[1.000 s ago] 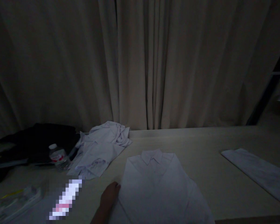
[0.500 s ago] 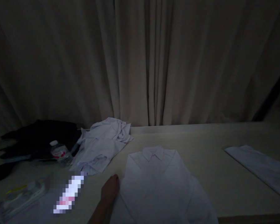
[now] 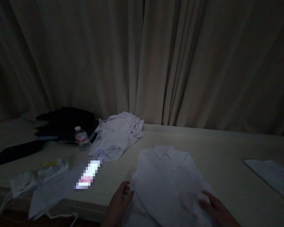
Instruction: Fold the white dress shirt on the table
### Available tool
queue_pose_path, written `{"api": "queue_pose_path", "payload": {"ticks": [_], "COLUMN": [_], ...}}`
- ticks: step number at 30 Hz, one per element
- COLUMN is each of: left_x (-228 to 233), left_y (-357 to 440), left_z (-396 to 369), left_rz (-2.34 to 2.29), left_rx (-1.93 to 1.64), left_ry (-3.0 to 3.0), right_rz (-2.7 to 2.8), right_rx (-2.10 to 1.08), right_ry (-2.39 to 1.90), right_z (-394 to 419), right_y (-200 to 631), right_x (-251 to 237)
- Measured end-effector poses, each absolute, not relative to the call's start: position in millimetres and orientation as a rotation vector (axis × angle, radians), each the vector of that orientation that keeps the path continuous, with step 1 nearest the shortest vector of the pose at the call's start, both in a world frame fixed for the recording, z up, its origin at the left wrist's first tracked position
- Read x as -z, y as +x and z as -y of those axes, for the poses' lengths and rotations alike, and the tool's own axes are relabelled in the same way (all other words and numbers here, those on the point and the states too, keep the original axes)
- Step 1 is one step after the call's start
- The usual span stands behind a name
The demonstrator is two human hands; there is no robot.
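- Left hand (image 3: 119, 201) — thumb and fingers apart — at the white shirt's (image 3: 164, 179) edge.
- Right hand (image 3: 216, 209) opposite (blurred; I can't tell whether its fingers grip).

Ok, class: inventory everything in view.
Collared shirt: 1, white, centre
Crumpled clothes: unclear, white, rear
Folded garment: 1, white, right
Clothes pile: 1, black, rear left
Flat item: 1, dark, left
Bottle: 1, clear, by pile
Corded power strip: 1, white, left
Small item: 1, yellow, left
Sheets: unclear, pale, left
Pixelated item: 1, pinkish white, left
Table: 1, pale, underneath
Curtains: unclear, beige, behind
Left hand: 1, shirt's left
Right hand: 1, shirt's right
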State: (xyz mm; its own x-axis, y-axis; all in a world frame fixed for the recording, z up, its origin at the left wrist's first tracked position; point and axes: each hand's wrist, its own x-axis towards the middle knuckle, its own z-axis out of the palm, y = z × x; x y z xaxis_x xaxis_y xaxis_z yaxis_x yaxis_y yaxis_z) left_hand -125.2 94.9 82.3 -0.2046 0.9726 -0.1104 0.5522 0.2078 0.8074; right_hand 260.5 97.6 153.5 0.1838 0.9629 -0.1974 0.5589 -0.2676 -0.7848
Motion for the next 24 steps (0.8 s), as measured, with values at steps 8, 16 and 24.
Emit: {"api": "queue_pose_path", "payload": {"ticks": [8,16,24], "left_x": [-227.8,-277.6,-278.6], "left_y": [-82.6,-219.5,-310.0], "left_z": [-149.6,-249.1,-290.1], "left_rz": [-1.665,-1.383,-1.508], "left_rx": [-1.411,-2.171,-2.149], "left_ry": [1.410,0.571,0.457], "right_rz": [1.482,1.607,2.166], "right_rx": [-1.559,-1.099,-0.794], "right_ry": [-0.698,-1.013,-1.277], "right_z": [-209.6,-232.1,-210.4], "right_y": [49.2,64.7,37.7], "right_x": [-331.2,-219.9,-70.6]}}
